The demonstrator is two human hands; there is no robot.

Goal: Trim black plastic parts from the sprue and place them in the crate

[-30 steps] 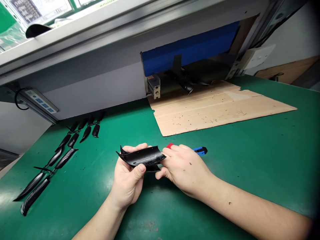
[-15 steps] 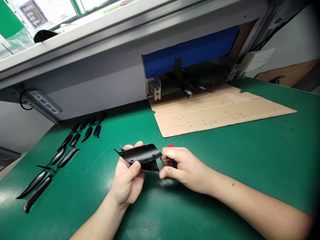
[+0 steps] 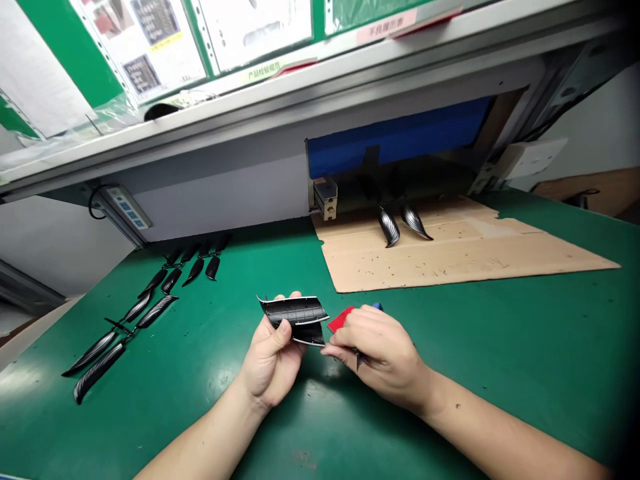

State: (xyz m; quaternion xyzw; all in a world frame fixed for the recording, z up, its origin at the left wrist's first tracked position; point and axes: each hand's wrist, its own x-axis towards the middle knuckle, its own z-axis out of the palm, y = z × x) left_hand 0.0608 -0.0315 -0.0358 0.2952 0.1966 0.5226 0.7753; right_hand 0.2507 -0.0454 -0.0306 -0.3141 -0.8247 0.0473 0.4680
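My left hand [image 3: 273,357] is closed around two curved black plastic pieces [image 3: 297,312], one above the other, thumb pressing on the near side. Their hollow inner faces show, and the edges catch the light. Just right of their ends, my right hand [image 3: 383,350] is closed on a tool with a red part [image 3: 341,319] and a blue part [image 3: 377,307]; the fingers hide most of it, so its kind is unclear. A small dark tip pokes out below those fingers. The right fingertips are very close to the lower piece's end; whether they touch it I cannot tell.
On the green table [image 3: 500,353], several joined black curved pieces [image 3: 100,370] lie at the left. A cardboard sheet [image 3: 480,260] lies at the back right, with two ribbed black pieces [image 3: 389,227] near a blue-flapped opening [image 3: 400,140]. A shelf edge [image 3: 250,110] crosses above.
The view has tilted up and shifted left. Black pieces at the opening have come forward onto the cardboard. My right hand has turned, showing more of the red part.
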